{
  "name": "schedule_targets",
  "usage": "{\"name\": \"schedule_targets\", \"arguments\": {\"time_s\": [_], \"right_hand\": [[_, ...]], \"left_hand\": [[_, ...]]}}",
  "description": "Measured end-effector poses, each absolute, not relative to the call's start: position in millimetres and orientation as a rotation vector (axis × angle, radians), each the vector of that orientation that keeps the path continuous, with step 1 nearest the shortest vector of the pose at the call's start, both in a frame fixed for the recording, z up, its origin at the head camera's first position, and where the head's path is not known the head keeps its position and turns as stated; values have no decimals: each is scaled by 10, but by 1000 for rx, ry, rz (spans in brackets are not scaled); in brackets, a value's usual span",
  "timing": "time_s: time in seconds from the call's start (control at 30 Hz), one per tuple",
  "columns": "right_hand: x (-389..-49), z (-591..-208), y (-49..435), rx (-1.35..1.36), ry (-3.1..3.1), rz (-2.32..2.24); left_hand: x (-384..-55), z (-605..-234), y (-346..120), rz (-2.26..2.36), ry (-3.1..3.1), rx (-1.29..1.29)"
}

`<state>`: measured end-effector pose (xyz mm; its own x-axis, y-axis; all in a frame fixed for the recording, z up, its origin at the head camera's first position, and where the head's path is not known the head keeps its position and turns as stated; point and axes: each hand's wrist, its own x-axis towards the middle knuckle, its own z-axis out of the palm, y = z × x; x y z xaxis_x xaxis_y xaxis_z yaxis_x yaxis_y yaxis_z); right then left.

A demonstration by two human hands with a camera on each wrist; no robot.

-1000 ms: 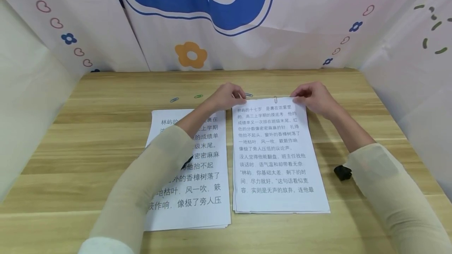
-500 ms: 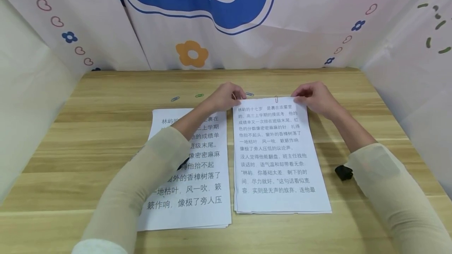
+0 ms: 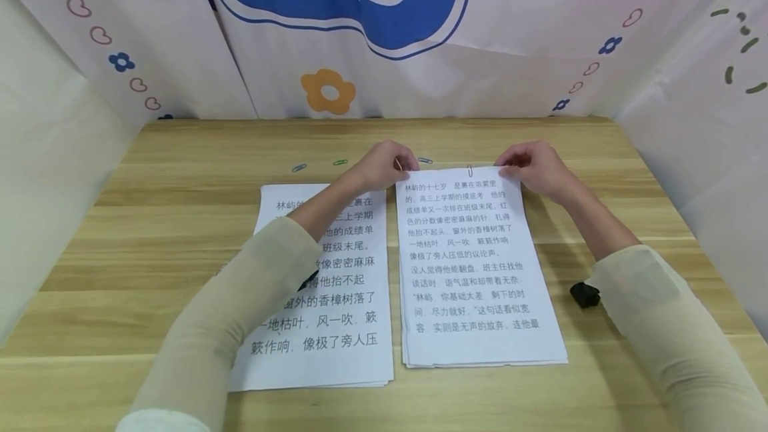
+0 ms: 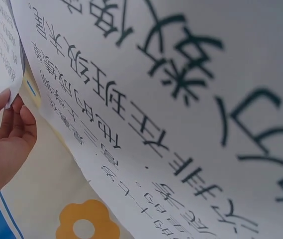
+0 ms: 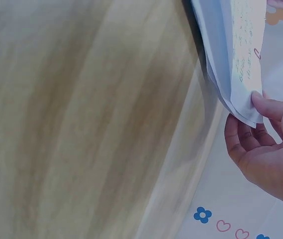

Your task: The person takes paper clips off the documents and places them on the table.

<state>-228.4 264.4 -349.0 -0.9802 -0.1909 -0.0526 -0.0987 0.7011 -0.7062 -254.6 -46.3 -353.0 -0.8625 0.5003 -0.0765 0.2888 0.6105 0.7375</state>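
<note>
A stack of printed sheets (image 3: pixel 468 345) lies on the right, with a paper clip (image 3: pixel 471 171) on its top edge. My left hand (image 3: pixel 384 167) pinches the stack's top left corner between thumb and fingers; the left wrist view shows the hand (image 4: pixel 9 137) at that corner. At the top right corner, my right hand (image 3: pixel 537 169) grips the sheets, thumb on top. Their edges fan slightly apart beside the right hand (image 5: pixel 263 144) in the right wrist view. To the left, a second stack of larger-print sheets (image 3: pixel 342 365) lies partly hidden under my left forearm.
Behind the left stack lie a blue paper clip (image 3: pixel 299 167) and a green one (image 3: pixel 340 163). Another blue clip (image 3: pixel 425 161) lies just beyond the left fingertips. A small black object (image 3: pixel 585 295) shows by the right sleeve. A printed cloth (image 3: pixel 480 72) hangs behind the wooden table (image 3: pixel 180 219).
The lower edge of the right stack has shifted slightly right and toward me. My left forearm has swung a little to the left. Both hands keep their hold on the corners.
</note>
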Motion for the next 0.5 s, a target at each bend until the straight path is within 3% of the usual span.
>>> {"name": "schedule_targets", "arguments": {"time_s": [0.5], "right_hand": [[-2274,-3506,2599,-219,2761,-1158]], "left_hand": [[-2481,-3511,-489,1121,2549,643]]}}
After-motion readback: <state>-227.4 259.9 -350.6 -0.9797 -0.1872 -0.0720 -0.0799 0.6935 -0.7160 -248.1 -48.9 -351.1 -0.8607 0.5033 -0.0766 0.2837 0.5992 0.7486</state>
